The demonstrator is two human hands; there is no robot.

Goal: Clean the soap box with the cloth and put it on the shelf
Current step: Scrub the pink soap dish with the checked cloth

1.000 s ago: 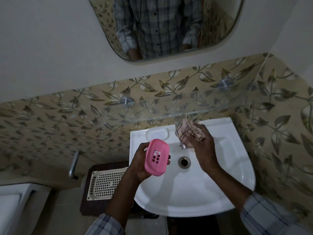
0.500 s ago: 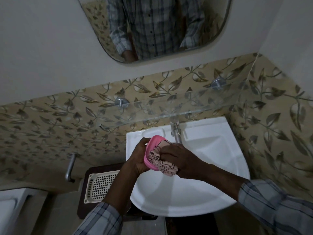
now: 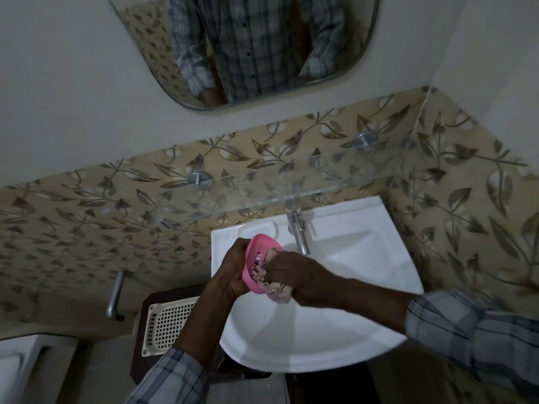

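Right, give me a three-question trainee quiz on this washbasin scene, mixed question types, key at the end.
1. Which hand holds the pink soap box?
2. True or false: the cloth lies on the glass shelf.
3. The soap box is held over: A) the washbasin B) the cream plastic tray C) the glass shelf.

Key: 1. The left hand; the right hand presses the cloth into it. 2. False. 3. A.

- the right hand (image 3: 287, 272) and cloth (image 3: 272, 282) cover most of the soap box (image 3: 253, 263) inside
- mirror (image 3: 361, 39) is cut off at the top edge
- right sleeve (image 3: 472, 336) is pretty blurry
- basket (image 3: 166, 325) partly behind the left arm
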